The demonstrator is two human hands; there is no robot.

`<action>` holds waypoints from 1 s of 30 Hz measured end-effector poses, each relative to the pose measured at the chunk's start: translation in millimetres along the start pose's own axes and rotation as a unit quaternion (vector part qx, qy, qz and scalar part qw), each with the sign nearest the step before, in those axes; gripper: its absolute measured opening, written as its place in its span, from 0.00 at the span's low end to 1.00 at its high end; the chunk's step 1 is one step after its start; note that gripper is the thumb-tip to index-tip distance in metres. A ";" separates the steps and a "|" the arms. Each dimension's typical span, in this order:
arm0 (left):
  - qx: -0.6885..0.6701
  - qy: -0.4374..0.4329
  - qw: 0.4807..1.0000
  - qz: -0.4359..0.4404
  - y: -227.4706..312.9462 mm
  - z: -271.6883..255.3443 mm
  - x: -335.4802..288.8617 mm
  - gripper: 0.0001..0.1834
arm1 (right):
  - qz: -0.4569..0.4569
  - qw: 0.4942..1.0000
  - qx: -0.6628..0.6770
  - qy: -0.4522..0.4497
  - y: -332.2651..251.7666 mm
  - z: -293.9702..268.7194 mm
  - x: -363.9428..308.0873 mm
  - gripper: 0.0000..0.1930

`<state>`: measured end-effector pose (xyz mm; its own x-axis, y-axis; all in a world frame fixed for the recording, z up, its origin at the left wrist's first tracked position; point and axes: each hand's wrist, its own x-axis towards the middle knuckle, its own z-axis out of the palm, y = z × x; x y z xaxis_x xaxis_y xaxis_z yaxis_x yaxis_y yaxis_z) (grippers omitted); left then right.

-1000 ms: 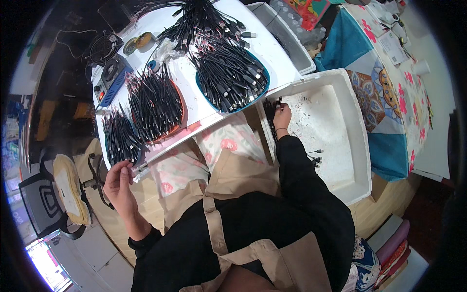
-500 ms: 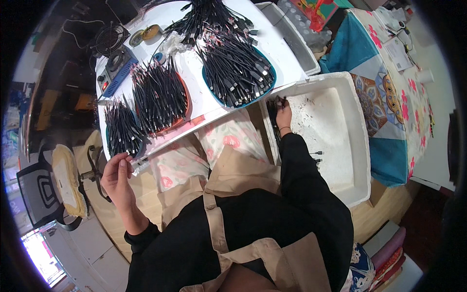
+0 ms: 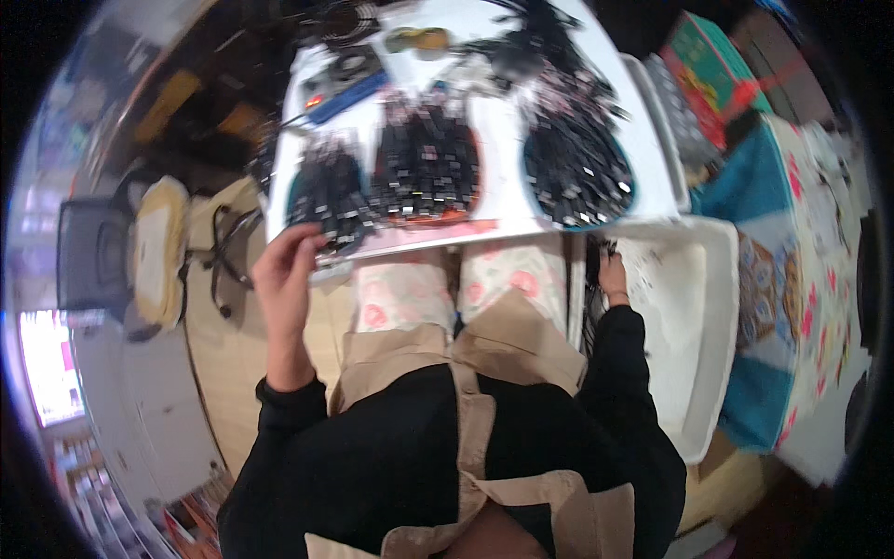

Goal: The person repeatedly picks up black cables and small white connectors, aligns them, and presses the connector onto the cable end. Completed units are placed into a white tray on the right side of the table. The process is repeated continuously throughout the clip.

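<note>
My left hand point(image 3: 287, 278) is at the table's front left edge, fingertips pinched together beside the left bundle of black cables point(image 3: 328, 191). Motion blur hides what, if anything, is between them. Down at the right, my right hand point(image 3: 612, 273) reaches into a white foam box point(image 3: 722, 335). Its fingers look closed on black cables point(image 3: 594, 279) lying along the box's left wall. On the white table, a middle bundle of black cables point(image 3: 426, 154) rests in an orange holder point(image 3: 419, 222). Another bundle point(image 3: 577, 168) lies in a teal holder point(image 3: 579, 226) to its right.
A blue box-shaped device point(image 3: 345, 93) with a red light stands at the back left, near round tins point(image 3: 419, 40). More black cables point(image 3: 535, 33) are heaped at the far edge. An office chair point(image 3: 158, 247) is at left, a patterned cloth-covered table point(image 3: 759, 270) at right.
The whole view has swung, so the table and box appear farther right and lower, and blurred. My left hand has come up to the left bundle; my right hand stays in the box.
</note>
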<state>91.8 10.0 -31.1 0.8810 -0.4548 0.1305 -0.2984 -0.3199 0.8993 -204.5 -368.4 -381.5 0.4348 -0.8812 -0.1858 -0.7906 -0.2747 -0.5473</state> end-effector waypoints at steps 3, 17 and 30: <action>0.137 0.042 0.987 0.078 6.5 -4.9 20.5 0.09 | -0.073 0.993 -0.076 0.047 3.1 2.7 4.7 0.22; 0.459 -0.049 0.869 0.179 -3.5 36.5 104.0 0.08 | -0.192 0.957 -0.117 -0.185 -106.7 -127.2 -137.6 0.12; 0.438 -0.026 0.888 0.139 -7.9 40.2 109.0 0.11 | -0.299 0.917 0.188 -0.186 -382.2 -187.4 -37.3 0.10</action>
<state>175.4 -70.5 -40.7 0.7170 -0.6480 0.2569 -0.6931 -0.7022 0.1632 0.6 -302.6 -12.5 0.9144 -0.4046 0.0123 -0.1881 -0.4516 -0.8722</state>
